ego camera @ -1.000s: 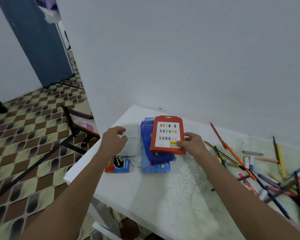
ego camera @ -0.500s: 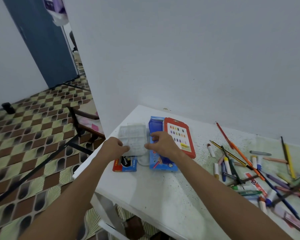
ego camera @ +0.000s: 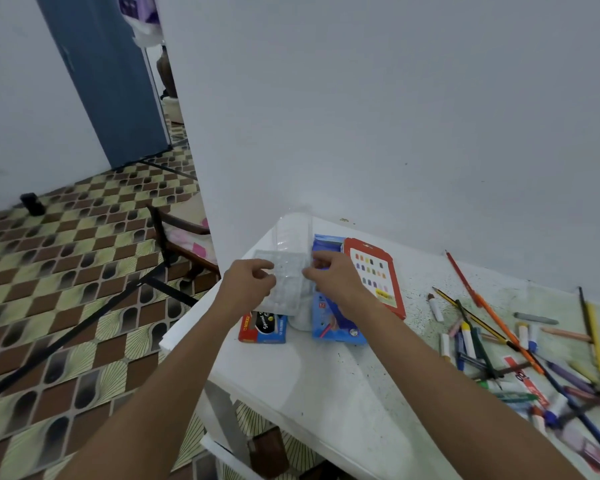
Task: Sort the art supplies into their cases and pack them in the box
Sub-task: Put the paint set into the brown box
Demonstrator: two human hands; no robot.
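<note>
Both my hands hold a clear plastic case [ego camera: 289,271] above the table's left end. My left hand [ego camera: 248,284] pinches its left edge, and my right hand [ego camera: 333,277] pinches its right edge. The case's clear lid stands raised at the back. Under the case lie a red and blue crayon box [ego camera: 262,329] and a blue pencil case [ego camera: 338,329]. A red card pack with coloured swatches [ego camera: 376,275] lies flat to the right of my right hand. Loose pencils, markers and crayons [ego camera: 499,341] are scattered over the table's right side.
The white table [ego camera: 326,393] has its left corner and edge close to my left forearm. A grey wall runs along its far side. A wooden chair [ego camera: 181,237] stands on the patterned floor beyond the corner, and a blue door [ego camera: 111,81] is further back.
My right hand let go of the red card pack, which now lies flat, and moved left to the clear case. The case was lifted and its lid has come up.
</note>
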